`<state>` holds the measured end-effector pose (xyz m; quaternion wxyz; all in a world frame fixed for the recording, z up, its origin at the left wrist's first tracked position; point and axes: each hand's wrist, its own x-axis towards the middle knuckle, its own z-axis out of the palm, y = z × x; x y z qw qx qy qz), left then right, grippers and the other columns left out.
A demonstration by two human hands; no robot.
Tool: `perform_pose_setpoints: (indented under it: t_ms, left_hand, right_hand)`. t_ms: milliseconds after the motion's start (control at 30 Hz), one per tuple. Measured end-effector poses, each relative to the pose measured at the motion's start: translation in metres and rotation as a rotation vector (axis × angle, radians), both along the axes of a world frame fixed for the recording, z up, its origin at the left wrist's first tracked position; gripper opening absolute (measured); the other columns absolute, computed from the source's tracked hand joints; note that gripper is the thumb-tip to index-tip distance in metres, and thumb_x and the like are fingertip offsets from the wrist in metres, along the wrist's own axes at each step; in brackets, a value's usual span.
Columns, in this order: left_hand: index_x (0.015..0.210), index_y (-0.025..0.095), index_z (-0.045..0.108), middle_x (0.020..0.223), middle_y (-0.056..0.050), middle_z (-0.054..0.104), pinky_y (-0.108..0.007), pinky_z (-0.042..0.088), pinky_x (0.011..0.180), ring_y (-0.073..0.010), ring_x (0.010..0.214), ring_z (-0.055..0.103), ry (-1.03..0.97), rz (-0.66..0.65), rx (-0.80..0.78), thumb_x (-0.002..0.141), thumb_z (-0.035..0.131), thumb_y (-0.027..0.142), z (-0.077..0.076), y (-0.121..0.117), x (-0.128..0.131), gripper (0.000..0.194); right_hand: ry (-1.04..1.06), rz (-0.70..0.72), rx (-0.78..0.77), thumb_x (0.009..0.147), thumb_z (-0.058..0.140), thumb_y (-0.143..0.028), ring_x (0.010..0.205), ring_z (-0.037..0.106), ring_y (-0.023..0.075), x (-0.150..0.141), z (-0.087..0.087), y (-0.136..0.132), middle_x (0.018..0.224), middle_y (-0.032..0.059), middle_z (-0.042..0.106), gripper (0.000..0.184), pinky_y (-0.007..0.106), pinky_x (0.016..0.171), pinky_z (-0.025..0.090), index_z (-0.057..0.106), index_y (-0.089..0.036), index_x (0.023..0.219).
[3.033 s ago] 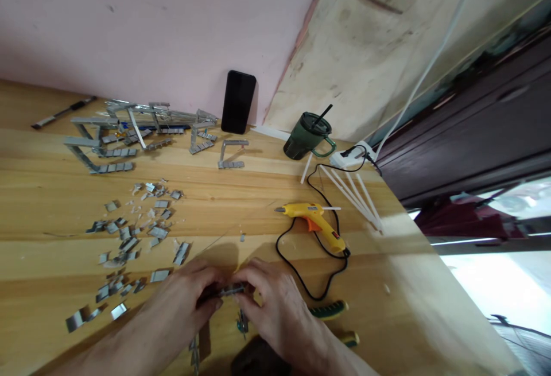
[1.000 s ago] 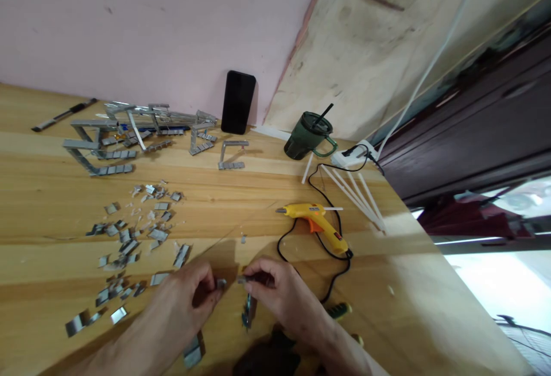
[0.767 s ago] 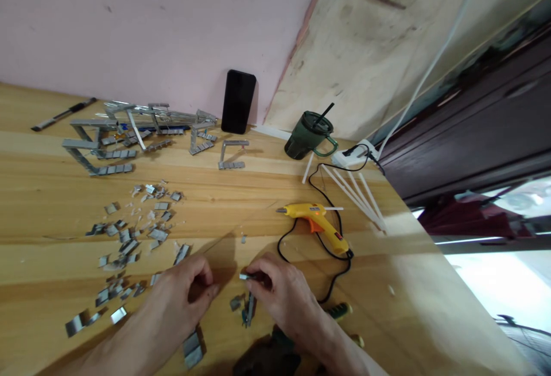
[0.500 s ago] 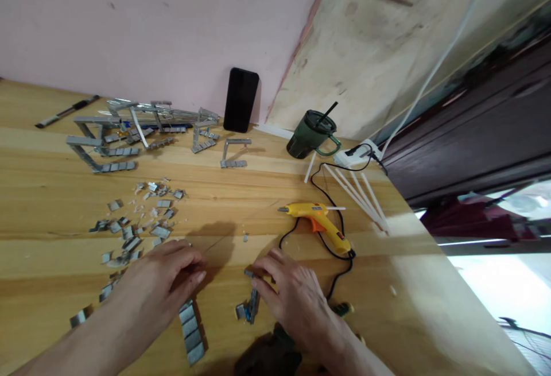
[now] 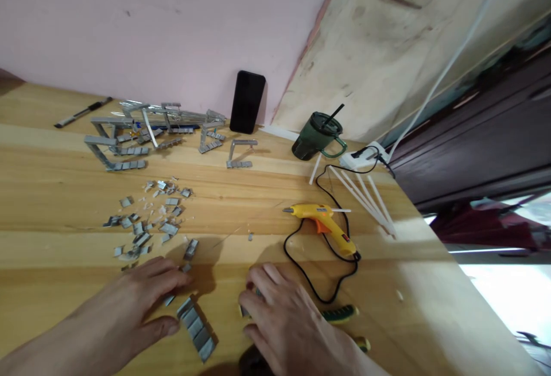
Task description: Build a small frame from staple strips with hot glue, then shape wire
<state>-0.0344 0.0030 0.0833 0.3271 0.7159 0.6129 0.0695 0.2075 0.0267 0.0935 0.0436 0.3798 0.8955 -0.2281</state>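
Observation:
My left hand [image 5: 133, 301] lies flat on the wooden table [image 5: 241, 204], fingers stretched out over loose staple pieces [image 5: 146, 221], its thumb beside a glued strip of staple blocks [image 5: 197, 327]. My right hand [image 5: 284, 318] rests palm down near the front edge, fingers spread over a small metal piece [image 5: 244, 310] that is mostly hidden under it. Neither hand grips anything that I can see.
A yellow glue gun [image 5: 322, 221] with a black cord lies right of centre, white glue sticks [image 5: 365, 192] behind it. Staple frames [image 5: 142, 135], a black phone [image 5: 247, 102] and a green mug [image 5: 316, 135] stand by the wall. Green-handled pliers [image 5: 340, 313] lie beside my right hand. Table edge runs along the right.
Both hands held a staple strip together, then parted. The left hand let go and moved left onto the loose pieces; the right hand lowered its piece to the table and flattened.

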Motion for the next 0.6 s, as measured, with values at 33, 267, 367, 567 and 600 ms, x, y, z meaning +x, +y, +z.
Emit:
perform_pose_setpoints:
  t_ms: [33, 267, 367, 567, 600]
  left_hand:
    - [0.095, 0.030, 0.068, 0.104, -0.003, 0.068, -0.035, 0.047, 0.082, -0.0268, 0.098, 0.061, 0.008, -0.001, -0.015, 0.062, 0.061, 0.015, -0.001, -0.001, 0.000, 0.037]
    - [0.073, 0.022, 0.063, 0.081, 0.000, 0.064, -0.024, 0.044, 0.068, -0.0168, 0.079, 0.062, -0.072, -0.157, -0.044, 0.073, 0.049, 0.007, -0.007, 0.003, 0.009, 0.021]
    - [0.073, 0.020, 0.061, 0.079, 0.000, 0.061, -0.023, 0.043, 0.065, -0.0157, 0.076, 0.060, -0.110, -0.200, 0.005, 0.075, 0.050, 0.008, -0.008, 0.005, 0.013, 0.016]
    - [0.074, 0.021, 0.062, 0.079, 0.001, 0.061, -0.023, 0.043, 0.063, -0.0156, 0.075, 0.061, -0.125, -0.202, 0.068, 0.074, 0.052, 0.006, -0.018, 0.002, 0.016, 0.018]
    - [0.073, 0.022, 0.062, 0.078, 0.002, 0.062, -0.022, 0.043, 0.063, -0.0151, 0.075, 0.061, -0.155, -0.187, 0.088, 0.073, 0.053, 0.007, -0.019, 0.001, 0.017, 0.017]
  right_hand:
    - [-0.025, 0.008, -0.002, 0.076, 0.060, -0.018, 0.094, 0.049, 0.0238, -0.001, 0.000, 0.000, 0.097, 0.0055, 0.057, 0.012, 0.036, 0.077, 0.041, 0.058, -0.019, 0.087]
    - [-0.095, 0.085, 0.079, 0.075, 0.056, -0.018, 0.085, 0.047, 0.0231, -0.007, -0.003, 0.004, 0.089, 0.0069, 0.057, 0.004, 0.036, 0.074, 0.037, 0.058, -0.018, 0.079]
    - [-0.084, 0.115, 0.123, 0.076, 0.056, -0.020, 0.083, 0.046, 0.0222, -0.007, -0.007, 0.003, 0.087, 0.0061, 0.057, 0.005, 0.035, 0.074, 0.036, 0.058, -0.018, 0.080]
    - [-0.134, 0.161, 0.195, 0.076, 0.056, -0.018, 0.076, 0.046, 0.0223, -0.012, -0.010, 0.001, 0.080, 0.0072, 0.058, 0.004, 0.036, 0.069, 0.035, 0.059, -0.016, 0.077]
    - [-0.105, 0.145, 0.174, 0.076, 0.056, -0.018, 0.078, 0.047, 0.0219, -0.012, -0.009, 0.002, 0.081, 0.0067, 0.058, 0.004, 0.035, 0.071, 0.036, 0.059, -0.016, 0.078]
